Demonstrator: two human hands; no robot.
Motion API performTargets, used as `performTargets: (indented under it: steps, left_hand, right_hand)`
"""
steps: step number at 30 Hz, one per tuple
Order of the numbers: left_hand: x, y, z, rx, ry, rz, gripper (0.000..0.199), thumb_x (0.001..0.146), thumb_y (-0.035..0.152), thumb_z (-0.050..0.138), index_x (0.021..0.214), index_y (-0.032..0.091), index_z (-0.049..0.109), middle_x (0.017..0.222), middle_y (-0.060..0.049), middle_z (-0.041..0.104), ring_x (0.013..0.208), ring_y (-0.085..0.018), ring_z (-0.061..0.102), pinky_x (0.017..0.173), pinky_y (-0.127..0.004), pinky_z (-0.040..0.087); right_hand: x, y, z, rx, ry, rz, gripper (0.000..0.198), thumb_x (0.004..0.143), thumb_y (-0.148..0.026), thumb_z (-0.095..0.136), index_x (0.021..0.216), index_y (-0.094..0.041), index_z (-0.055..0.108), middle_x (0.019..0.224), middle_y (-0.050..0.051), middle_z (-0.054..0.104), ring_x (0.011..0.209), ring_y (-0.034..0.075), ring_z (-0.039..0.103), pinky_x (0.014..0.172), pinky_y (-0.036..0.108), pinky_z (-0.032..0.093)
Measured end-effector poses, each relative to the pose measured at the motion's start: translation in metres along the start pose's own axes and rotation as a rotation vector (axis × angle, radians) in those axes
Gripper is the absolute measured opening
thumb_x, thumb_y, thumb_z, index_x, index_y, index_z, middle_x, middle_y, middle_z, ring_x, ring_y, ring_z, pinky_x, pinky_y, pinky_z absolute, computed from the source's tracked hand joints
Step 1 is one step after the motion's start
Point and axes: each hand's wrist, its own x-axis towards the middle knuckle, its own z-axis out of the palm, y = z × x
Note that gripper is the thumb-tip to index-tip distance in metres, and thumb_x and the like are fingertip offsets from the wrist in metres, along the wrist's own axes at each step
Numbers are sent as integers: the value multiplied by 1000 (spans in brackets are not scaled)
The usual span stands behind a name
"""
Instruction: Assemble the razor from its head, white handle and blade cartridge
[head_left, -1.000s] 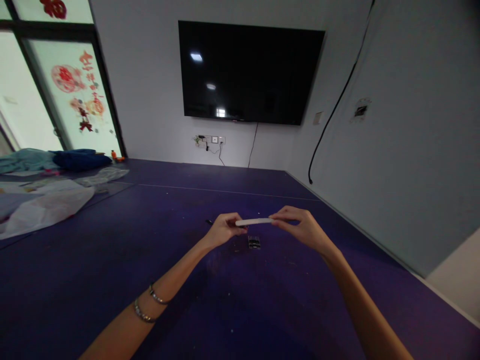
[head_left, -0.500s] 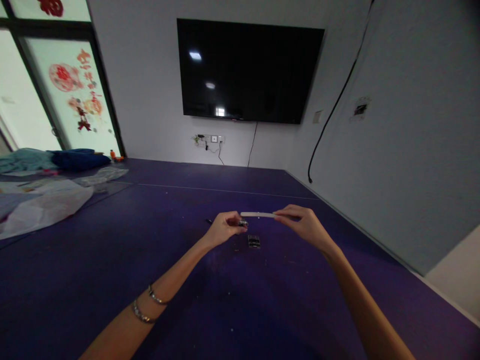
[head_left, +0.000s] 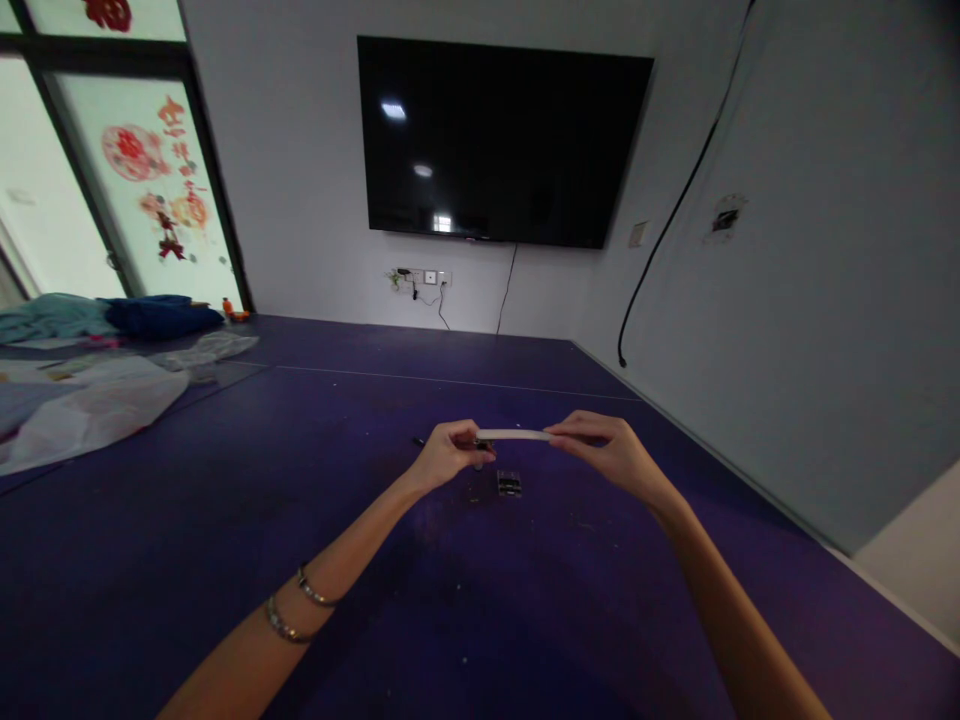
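My right hand (head_left: 596, 445) pinches one end of a thin, flat white strip (head_left: 514, 435), held level above the purple surface. The strip's other end reaches my left hand (head_left: 450, 455), whose fingers are closed around a small shiny metallic piece (head_left: 484, 446); its kind is too small to make out. The strip lies against or just over that piece. Just below the hands, a small dark, clear-edged box-like item (head_left: 509, 484) rests on the surface. Behind my left hand a short black object (head_left: 418, 441) shows in part.
The purple surface (head_left: 300, 580) stretches to the walls. White plastic sheeting (head_left: 97, 410) and folded blue cloth (head_left: 169, 316) lie at the left. A television (head_left: 502, 140) hangs on the far wall, and a black cable (head_left: 667, 225) dangles at the right.
The strip's left end has shifted slightly left and down, onto or over the metallic piece in my left hand. Both hands stay nearly in place.
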Motion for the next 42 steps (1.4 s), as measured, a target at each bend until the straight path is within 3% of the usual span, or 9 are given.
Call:
performTargets:
  steps: [6,11,16,21,26,31,36,42]
  left_hand:
    - [-1,1,1,5,4,-12,16,58,16,72,65,12,58,68,-1,65,64,-11,59,65,-25,46]
    - [0,0,1,16,2,-6,16,57,15,73,66,12,59,66,-1,64,60,-10,57,62,-24,45]
    - [0,0,1,10,-3,-8,16,58,16,72,65,12,59,68,-1,64,62,-10,58,63,-24,45]
    - [-1,2,2,27,-8,-6,16,58,16,72,65,13,59,67,-1,64,61,-10,58,63,-25,45]
    - [-2,2,2,11,-16,-21,15,58,17,72,65,13,59,69,-2,65,64,-11,59,64,-25,46]
    - [-2,2,3,26,-21,-12,16,57,15,72,66,12,59,67,-2,65,63,-11,59,63,-25,45]
    - [-3,4,3,38,-11,-12,15,58,16,72,65,12,59,68,-1,65,63,-10,58,63,-24,45]
    - [-1,-2,0,72,-26,12,16,58,18,73,67,13,60,69,-1,65,65,-12,59,65,-25,46]
  right_hand:
    - [0,3,1,0,38,28,23,78,-38,58,87,-22,72,78,5,66,68,16,59,56,27,43]
    - [-1,2,-1,39,-22,21,22,77,-38,60,86,-22,72,81,5,66,71,16,59,58,27,44]
    - [-1,4,-1,24,25,35,22,77,-39,60,86,-22,72,80,5,66,69,16,59,58,27,44]
    - [0,6,1,62,-17,13,22,75,-40,60,85,-23,72,81,5,67,71,17,59,58,27,45]
    - [-1,9,1,33,38,38,21,76,-38,60,85,-23,72,80,5,66,69,16,59,58,27,45]
    - [-1,7,0,71,-28,14,22,75,-39,61,86,-23,72,81,5,66,71,16,59,59,27,46]
    - [0,7,1,53,30,42,22,75,-39,61,85,-22,72,80,5,67,70,16,60,58,28,46]
    - [0,3,1,52,-11,9,23,76,-40,60,85,-23,72,80,5,67,70,16,60,57,27,46]
